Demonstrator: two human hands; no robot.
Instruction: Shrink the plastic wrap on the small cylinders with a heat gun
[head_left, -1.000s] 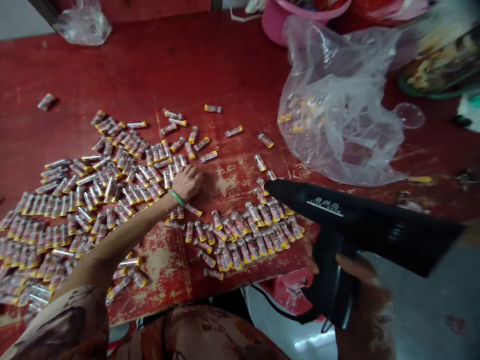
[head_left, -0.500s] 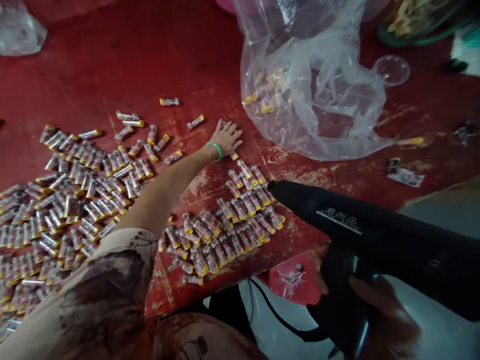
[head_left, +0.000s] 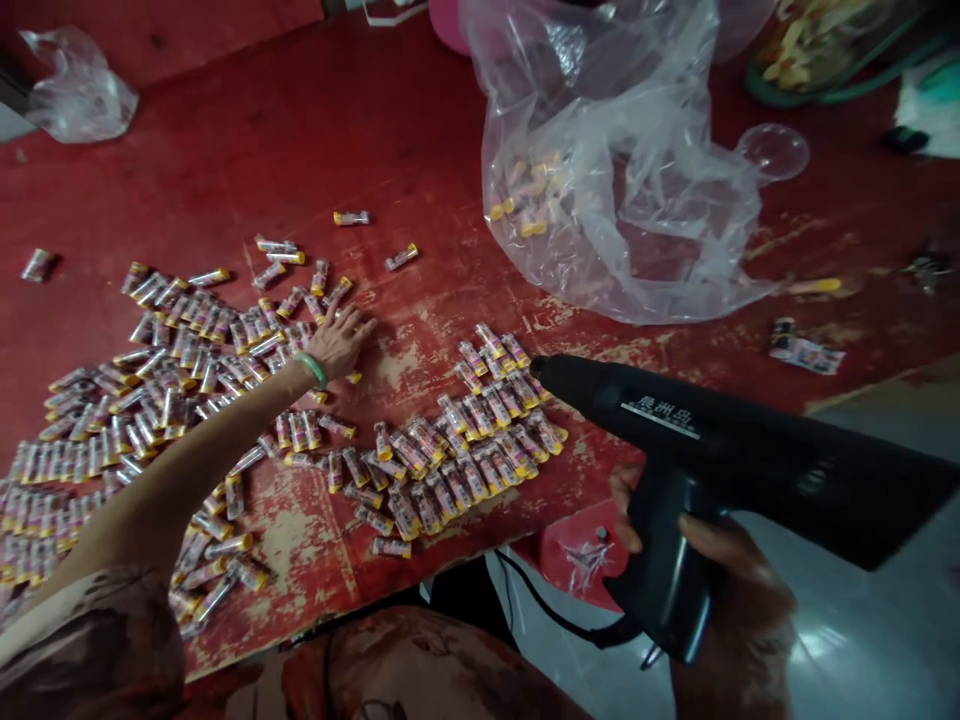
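The right hand [head_left: 720, 590] clenches a black glue gun [head_left: 675, 430]; the open left hand [head_left: 339, 342] lies splayed among the small foil tubes [head_left: 180, 350].

Quick count from my view: two hands, and the right hand [head_left: 720, 590] has one hot glue gun [head_left: 675, 430] while the left hand [head_left: 337, 342] wears one green bangle [head_left: 310, 369]. Left of the gun there are two batches of yellow-ended tubes: several dozen in the near batch [head_left: 450, 470], and a couple hundred-ish in the far batch [head_left: 150, 400], too many to count exactly. Past the gun there's one big clear plastic bag [head_left: 600, 190] and one clear round dome [head_left: 772, 152]. Way left of the gun, one more scrunched plastic bag [head_left: 79, 90] sits on the one red tabletop [head_left: 225, 170].
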